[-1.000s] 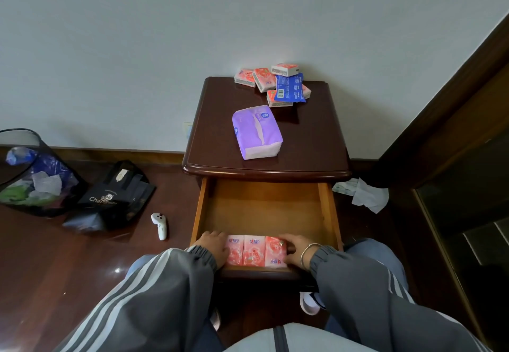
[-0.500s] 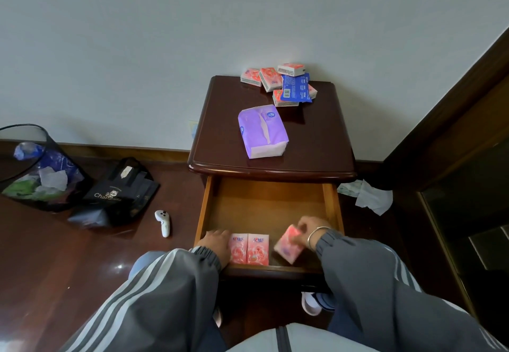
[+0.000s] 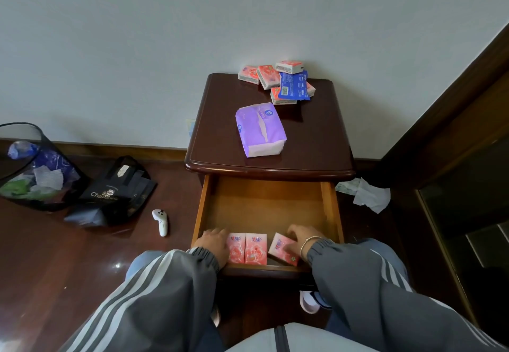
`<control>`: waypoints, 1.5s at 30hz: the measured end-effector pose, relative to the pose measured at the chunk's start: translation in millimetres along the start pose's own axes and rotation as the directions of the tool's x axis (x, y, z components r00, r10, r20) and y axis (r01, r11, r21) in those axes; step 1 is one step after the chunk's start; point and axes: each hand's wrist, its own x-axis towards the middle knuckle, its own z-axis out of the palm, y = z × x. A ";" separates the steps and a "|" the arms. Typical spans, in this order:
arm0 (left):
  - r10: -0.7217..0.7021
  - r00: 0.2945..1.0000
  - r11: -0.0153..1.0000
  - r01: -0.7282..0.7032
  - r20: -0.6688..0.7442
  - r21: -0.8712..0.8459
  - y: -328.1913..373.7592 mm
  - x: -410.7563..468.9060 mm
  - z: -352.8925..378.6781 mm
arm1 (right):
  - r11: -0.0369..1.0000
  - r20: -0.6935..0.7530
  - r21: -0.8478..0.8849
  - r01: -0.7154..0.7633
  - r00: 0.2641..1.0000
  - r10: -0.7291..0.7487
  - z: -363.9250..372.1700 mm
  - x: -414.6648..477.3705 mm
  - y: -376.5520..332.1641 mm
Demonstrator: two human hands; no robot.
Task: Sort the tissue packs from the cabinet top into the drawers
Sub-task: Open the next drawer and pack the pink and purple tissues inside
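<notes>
Drawer [image 3: 199, 208], front edge, left to right. The left hand [image 3: 213, 244] lies relaxed in the front left corner, grasping nothing, its side against the first of two pink packs [image 3: 246, 249]. Those two stand side by side, touching, against the front wall.

Change: a second ago three packs sat in one flush row between the hands. Now the third pack [image 3: 279, 247] is pulled out of the row. It sits tilted, apart from the pair, toward the front right corner. The right hand [image 3: 298, 237], bracelet at the wrist, grasps it with fingers curled over its far edge.

Judgement: the row is being redone, so this pack still needs seating. The back of the drawer is bare wood.

Cabinet top [image 3: 316, 136]: a purple pack [image 3: 260, 130] lies near the middle, left of centre. A heap of small packs [image 3: 265, 76] sits along the back edge, a blue pack [image 3: 293, 84] lying over some of them. Most of the sorting remains.

Room: a pale wall is behind. On the dark wood floor, a waste bin [image 3: 33, 170] is at far left, then a black bag [image 3: 115, 194], then a white controller [image 3: 161, 221]. Crumpled tissue [image 3: 366, 194] lies right of the cabinet.
</notes>
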 end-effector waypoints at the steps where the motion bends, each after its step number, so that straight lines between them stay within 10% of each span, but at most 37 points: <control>1: -0.002 1.000 1.000 0.002 0.001 -0.001 0.2 0.0 -0.1 | 1.000 0.030 -0.025 -0.010 1.000 0.010 4.2 0.5 -1.2; 8: 0.005 1.000 1.000 -0.005 -0.003 0.013 -0.1 -0.4 0.4 | 0.983 -0.018 0.065 -0.173 0.985 0.174 3.6 -3.0 3.8; 31: 0.080 0.993 0.993 -0.087 0.088 0.081 6.8 -4.0 -13.3 | 0.985 0.025 -0.052 0.161 0.987 -0.160 -8.6 -14.0 -21.4; 35: 0.218 0.961 0.965 -0.238 -0.168 -0.110 9.1 -8.2 -55.4 | 0.931 -0.107 -0.007 0.366 0.925 -0.365 -52.6 -26.4 -21.5; 39: 0.346 0.785 0.868 -0.476 -0.514 -0.143 9.5 7.3 -137.4 | 0.803 -0.290 0.153 0.576 0.803 -0.521 -129.4 -34.2 -24.7; 45: 0.179 0.686 0.876 -0.438 -0.706 -0.203 20.7 117.2 -263.8 | 0.793 -0.662 -0.007 0.610 0.591 -0.461 -269.0 41.3 -46.7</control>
